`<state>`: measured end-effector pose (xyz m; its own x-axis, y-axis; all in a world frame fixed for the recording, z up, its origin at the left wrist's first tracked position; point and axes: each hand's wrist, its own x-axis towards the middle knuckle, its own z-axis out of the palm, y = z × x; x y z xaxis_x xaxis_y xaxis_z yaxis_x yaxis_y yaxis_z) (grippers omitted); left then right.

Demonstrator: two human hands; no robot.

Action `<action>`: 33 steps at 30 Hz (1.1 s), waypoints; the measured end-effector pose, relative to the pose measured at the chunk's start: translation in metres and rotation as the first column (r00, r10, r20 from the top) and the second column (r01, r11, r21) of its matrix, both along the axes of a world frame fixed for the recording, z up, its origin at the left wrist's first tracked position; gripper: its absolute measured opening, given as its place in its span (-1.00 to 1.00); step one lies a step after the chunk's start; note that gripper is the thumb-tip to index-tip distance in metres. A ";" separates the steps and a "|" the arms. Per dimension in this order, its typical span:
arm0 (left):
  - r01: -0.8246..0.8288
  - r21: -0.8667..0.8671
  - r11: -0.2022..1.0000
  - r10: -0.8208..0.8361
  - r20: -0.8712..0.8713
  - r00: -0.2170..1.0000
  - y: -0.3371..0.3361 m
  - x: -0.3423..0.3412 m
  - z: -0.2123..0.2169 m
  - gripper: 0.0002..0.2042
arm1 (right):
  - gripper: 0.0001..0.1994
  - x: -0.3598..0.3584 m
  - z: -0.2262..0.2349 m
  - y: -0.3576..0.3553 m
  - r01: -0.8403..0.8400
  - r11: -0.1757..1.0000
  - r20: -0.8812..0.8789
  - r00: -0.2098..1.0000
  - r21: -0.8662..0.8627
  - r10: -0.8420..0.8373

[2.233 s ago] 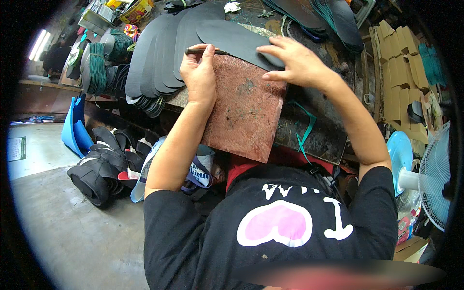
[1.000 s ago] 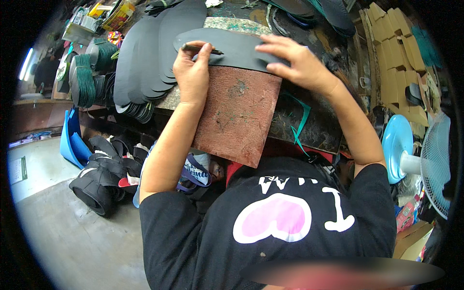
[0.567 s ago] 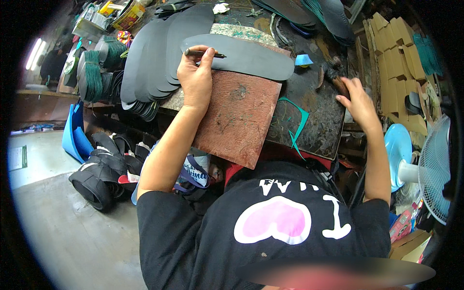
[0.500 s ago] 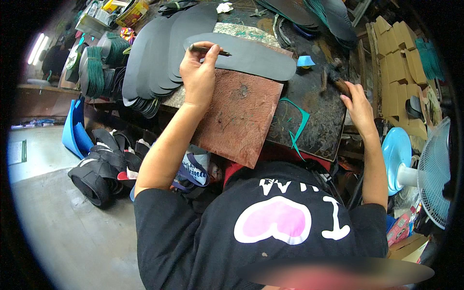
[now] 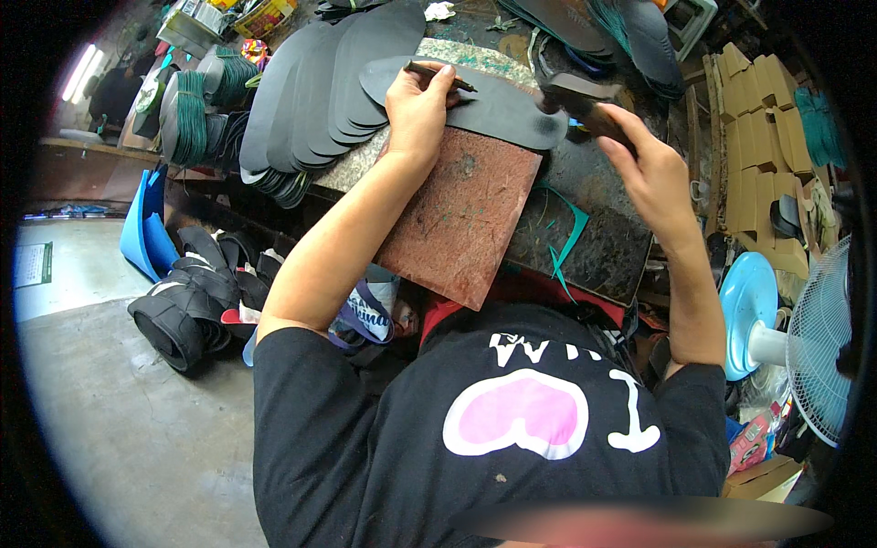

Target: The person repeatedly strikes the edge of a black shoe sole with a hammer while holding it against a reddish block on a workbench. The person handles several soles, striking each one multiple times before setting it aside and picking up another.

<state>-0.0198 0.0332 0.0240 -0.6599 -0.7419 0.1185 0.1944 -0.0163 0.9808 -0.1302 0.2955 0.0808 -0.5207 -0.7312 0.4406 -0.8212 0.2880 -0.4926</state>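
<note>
- I see the left hand (image 5: 420, 117), fingers pinching a slim, dark, pen-like tool (image 5: 464, 85) over the long, dark-grey, rounded sheet (image 5: 512, 111).
- Right hand (image 5: 649, 172), fingers wrapped around a dark-headed, brown-handled hammer (image 5: 591, 109).
- The sheet lies across the flat reddish-brown board (image 5: 457, 215).

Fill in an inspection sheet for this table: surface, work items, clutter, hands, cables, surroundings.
Surface: dark table, scuffed; brown board juts past its near edge.
Work items: dark sole-shaped sheet lies across the board's far end; similar grey sheets fanned at left.
Clutter: teal strip right of the board; white scrap at the back.
Hands: left hand holds a dark rod; right hand grips a hammer, slightly blurred.
Cables: nothing seen clearly.
Surroundings: fan and cartons right; black rolls on the left.
</note>
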 end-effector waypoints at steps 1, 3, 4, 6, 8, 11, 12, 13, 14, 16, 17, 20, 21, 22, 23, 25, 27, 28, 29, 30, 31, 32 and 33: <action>0.000 0.044 0.999 0.000 -0.002 1.000 0.000 0.000 0.003 -0.89 | -0.65 0.002 -0.003 -0.008 0.036 0.999 -0.024 0.999 0.041 -0.035; 0.008 0.147 0.989 -0.008 0.001 1.000 -0.001 -0.001 0.010 -0.88 | -0.65 0.003 -0.012 -0.019 0.091 0.991 -0.102 0.992 0.100 -0.080; 0.004 0.110 0.994 0.001 -0.043 0.999 -0.004 -0.003 0.013 -0.88 | -0.64 0.002 -0.016 -0.023 0.115 0.984 -0.103 0.990 0.136 -0.101; 0.015 0.049 0.999 -0.007 -0.151 0.989 -0.011 -0.006 0.019 -0.89 | -0.63 0.001 -0.021 -0.026 0.159 0.967 -0.103 0.985 0.201 -0.141; 0.018 0.003 1.000 -0.017 -0.126 0.992 -0.018 -0.012 0.019 -0.87 | -0.62 0.000 -0.023 -0.025 0.141 0.972 -0.129 0.985 0.188 -0.118; 0.045 -0.072 0.996 -0.047 -0.015 0.999 -0.022 -0.020 0.007 -0.86 | -0.62 0.001 -0.019 -0.024 0.153 0.961 -0.126 0.984 0.229 -0.126; 0.013 -0.208 0.978 0.012 0.118 0.993 -0.022 -0.022 0.002 -0.87 | -0.61 0.001 -0.018 -0.024 0.155 0.960 -0.128 0.984 0.234 -0.127; -0.023 -0.189 0.982 0.030 0.032 0.999 -0.022 -0.024 -0.002 -0.88 | -0.61 0.001 -0.018 -0.023 0.133 0.967 -0.138 0.985 0.218 -0.104; -0.056 -0.149 0.987 0.054 -0.014 0.998 -0.022 -0.026 -0.005 -0.88 | -0.61 0.000 -0.017 -0.024 0.161 0.954 -0.119 0.984 0.253 -0.134; -0.055 -0.138 0.989 0.054 -0.009 0.999 -0.023 -0.026 -0.010 -0.88 | -0.61 0.000 -0.017 -0.024 0.146 0.956 -0.109 0.987 0.254 -0.121; -0.073 -0.142 0.987 0.071 -0.018 0.997 -0.023 -0.027 -0.010 -0.88 | -0.61 -0.001 -0.018 -0.026 0.163 0.947 -0.096 0.985 0.277 -0.142; -0.066 -0.111 0.992 0.063 -0.032 0.997 -0.023 -0.027 -0.009 -0.87 | -0.62 -0.003 -0.010 -0.029 0.148 0.956 -0.081 0.988 0.253 -0.132; -0.057 -0.144 0.988 0.060 0.018 0.998 -0.024 -0.026 -0.008 -0.87 | -0.62 -0.005 -0.003 -0.031 0.131 0.963 -0.067 0.991 0.235 -0.119; -0.046 -0.178 0.983 0.059 0.067 0.996 -0.023 -0.026 -0.008 -0.87 | -0.63 -0.005 0.005 -0.033 0.155 0.952 -0.034 0.988 0.264 -0.151; -0.044 -0.218 0.975 0.071 0.117 0.991 -0.023 -0.026 -0.007 -0.86 | -0.63 -0.004 0.015 -0.033 0.121 0.983 -0.048 0.992 0.140 -0.115; -0.041 -0.402 0.915 0.087 0.096 0.992 -0.021 -0.026 -0.005 -0.88 | -0.63 -0.002 0.040 -0.030 -0.010 0.990 0.029 0.999 -0.140 0.014; -0.032 -0.650 0.760 0.134 0.109 0.985 -0.019 -0.027 -0.003 -0.88 | -0.63 0.003 0.058 -0.031 -0.049 0.928 0.100 0.991 -0.369 0.093; -0.043 -0.756 0.653 0.164 0.086 0.983 -0.017 -0.028 -0.002 -0.86 | -0.63 0.007 0.061 -0.034 -0.049 0.873 0.103 0.988 -0.485 0.113; -0.046 -0.844 0.535 0.197 0.071 0.978 -0.016 -0.031 -0.001 -0.84 | -0.62 0.008 0.062 -0.041 -0.073 0.857 0.066 0.990 -0.510 0.123; -0.046 -0.914 0.404 0.227 0.051 0.972 -0.015 -0.034 0.001 -0.82 | -0.62 0.009 0.059 -0.043 -0.097 0.841 0.029 0.991 -0.533 0.132; -0.050 -0.908 0.415 0.209 0.042 0.977 -0.012 -0.036 0.001 -0.78 | -0.60 0.007 0.050 -0.056 -0.139 0.874 -0.043 0.990 -0.465 0.135; -0.022 -0.919 0.394 0.223 0.073 0.972 -0.010 -0.037 0.000 -0.78 | -0.60 0.006 0.039 -0.062 -0.141 0.911 -0.095 0.989 -0.387 0.113; -0.005 -0.931 0.364 0.234 0.087 0.968 -0.009 -0.038 0.000 -0.79 | -0.59 0.005 0.027 -0.066 -0.093 0.963 -0.033 0.996 -0.253 0.087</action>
<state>-0.0576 0.0238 0.0243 -0.6651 -0.3179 0.6758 -0.0568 0.9238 0.3787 -0.1252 0.2295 0.1078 -0.4465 -0.6375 0.6278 -0.8491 0.0805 -0.5221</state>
